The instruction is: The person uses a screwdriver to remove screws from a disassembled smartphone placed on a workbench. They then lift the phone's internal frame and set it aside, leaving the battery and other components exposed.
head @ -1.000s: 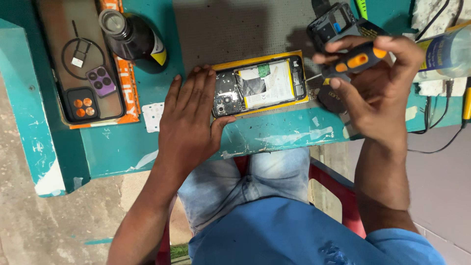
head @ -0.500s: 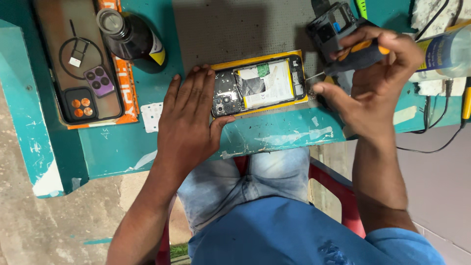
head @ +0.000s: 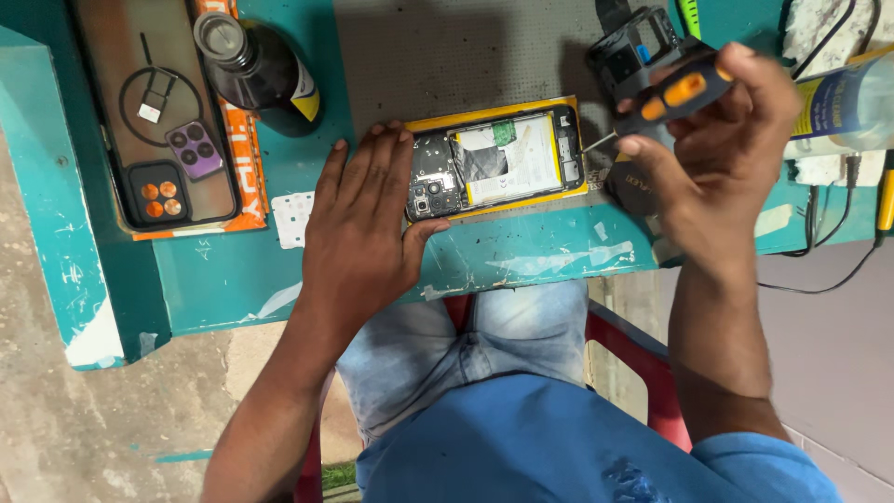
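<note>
on a teal table (head: 233, 279) seen from above, an opened phone (head: 498, 160) with its back cover off lies flat on a yellow sheet at the table's near edge, battery and circuit board exposed; the left hand (head: 358, 233) rests palm down, fingers spread flat, pressing the phone's camera end to steady it, gripping nothing; the right hand (head: 722, 154) is curled closed around a black and orange screwdriver (head: 666, 102), its thin tip meeting the phone's far right edge; the step in hand looks like working a small screw at that end; the next move seems to call for a steady tip and a firm hold; a dark bottle (head: 256, 65) and a phone case (head: 163, 116) sit well apart to the left.
</note>
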